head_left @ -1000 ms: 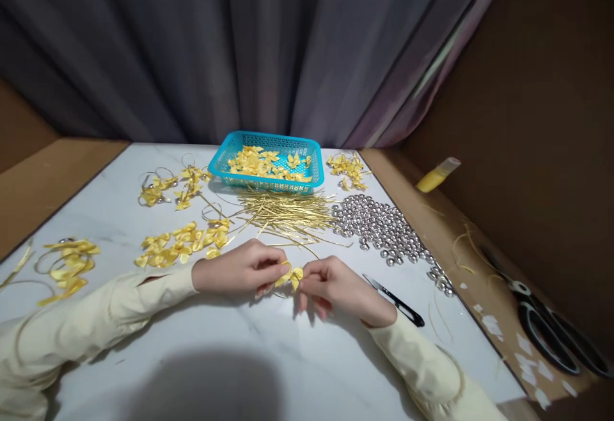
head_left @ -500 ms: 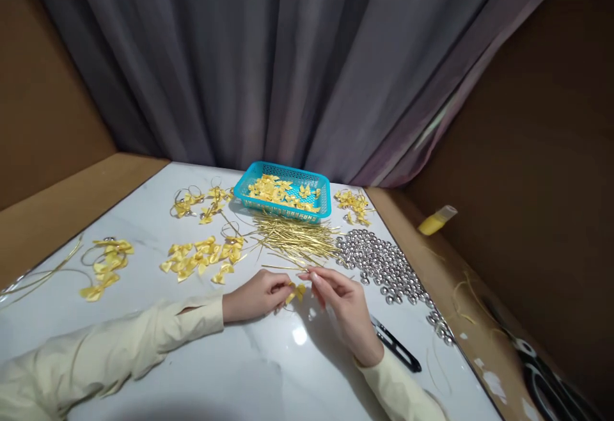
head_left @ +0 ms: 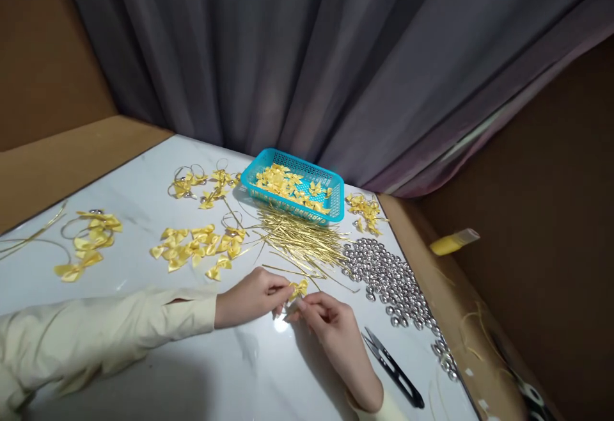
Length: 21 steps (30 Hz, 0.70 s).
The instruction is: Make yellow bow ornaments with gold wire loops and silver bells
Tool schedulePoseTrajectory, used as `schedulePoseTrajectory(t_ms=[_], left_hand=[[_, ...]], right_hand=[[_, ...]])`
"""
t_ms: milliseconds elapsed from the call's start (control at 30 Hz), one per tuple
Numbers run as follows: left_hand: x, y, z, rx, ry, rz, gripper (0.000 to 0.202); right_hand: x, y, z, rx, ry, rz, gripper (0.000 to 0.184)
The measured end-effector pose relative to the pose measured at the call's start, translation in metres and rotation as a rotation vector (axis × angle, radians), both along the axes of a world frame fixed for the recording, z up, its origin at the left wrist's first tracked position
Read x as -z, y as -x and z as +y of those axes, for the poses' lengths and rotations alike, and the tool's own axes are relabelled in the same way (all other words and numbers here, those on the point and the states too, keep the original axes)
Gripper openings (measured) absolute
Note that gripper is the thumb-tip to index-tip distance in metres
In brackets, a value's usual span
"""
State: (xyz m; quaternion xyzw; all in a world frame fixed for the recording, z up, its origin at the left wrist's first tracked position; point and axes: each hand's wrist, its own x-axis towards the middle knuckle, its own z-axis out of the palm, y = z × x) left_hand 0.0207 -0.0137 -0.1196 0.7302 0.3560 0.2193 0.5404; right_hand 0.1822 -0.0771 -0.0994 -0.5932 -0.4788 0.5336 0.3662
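Observation:
Above the front of the white table, my left hand (head_left: 256,296) pinches a small yellow ribbon bow (head_left: 298,288) between thumb and fingertips. Just below the bow, my right hand (head_left: 336,334) has its thumb and fingers pressed together; what they hold is too small to make out. Beyond both hands lies a pile of gold wire ties (head_left: 302,238). Several yellow bows (head_left: 194,247) are grouped left of it. Small shiny silver beads (head_left: 384,274) spread out to the right.
A blue basket (head_left: 339,200) of yellow bows stands at the back. Black thread snips (head_left: 396,370) lie right of my right hand. Bows with cords lie at the far left (head_left: 93,242), back left (head_left: 187,183) and back right (head_left: 364,210). A yellow-bodied tube (head_left: 453,242) sits beyond the table's right edge.
My right hand has dropped from the wire pile's near edge to just under the bow. The bow now shows higher, above the fingertips. The whole view has tilted.

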Motion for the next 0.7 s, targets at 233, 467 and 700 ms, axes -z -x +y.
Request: schedulePoseTrajectory(t_ms=[233,467,700], left_hand=[[-0.0007,-0.0002,0.0000,0.020,0.061,-0.014,0.043],[0.0016,0.0001,-0.0017,0.030,0.005,-0.017,0.044],[0.0024,0.0004,-0.0045,0.039,-0.152,0.005,0.042]], right_hand=[[0.0039,0.0030,-0.0013,0.027,0.058,0.026,0.029],[0.0046,0.0053,-0.0017,0.071,0.033,0.065,0.028],[0.0021,0.0070,0.0004,0.109,0.004,0.132,0.029]])
